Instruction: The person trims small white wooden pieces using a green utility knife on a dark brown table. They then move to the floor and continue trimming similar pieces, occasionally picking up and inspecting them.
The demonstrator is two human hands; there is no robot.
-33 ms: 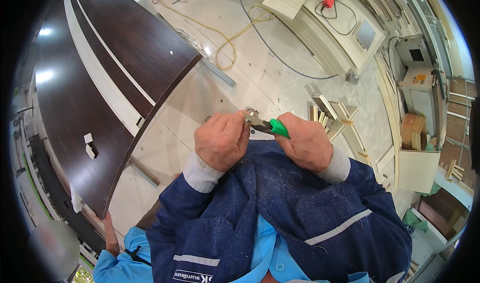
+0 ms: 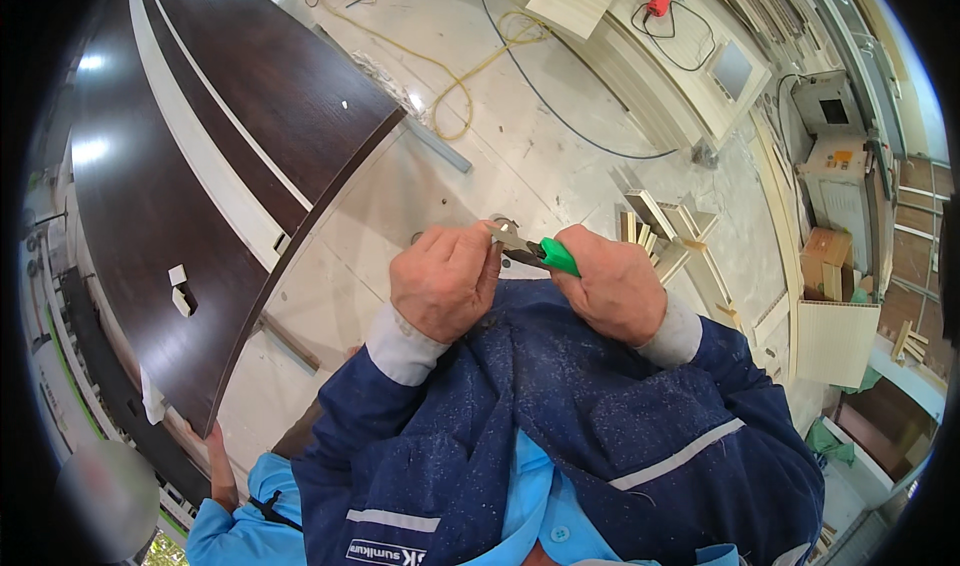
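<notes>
In front of my chest, my right hand (image 2: 618,284) is closed around a pair of green-handled pliers (image 2: 556,255). Their metal jaws point left toward my left hand (image 2: 442,278). That hand is closed, thumb and fingers pinched together at the jaw tips. A small pale piece seems to sit between the fingertips and the jaws, too small to name. Most of the handles are hidden inside my right fist.
A large dark brown panel (image 2: 255,61) with white strips fills the left side. A co-worker in a light blue shirt (image 2: 262,511) touches its lower corner. Yellow cord (image 2: 462,91) crosses the tiled floor. Cut wooden pieces (image 2: 690,251) lie to the right, near a cardboard box (image 2: 826,256).
</notes>
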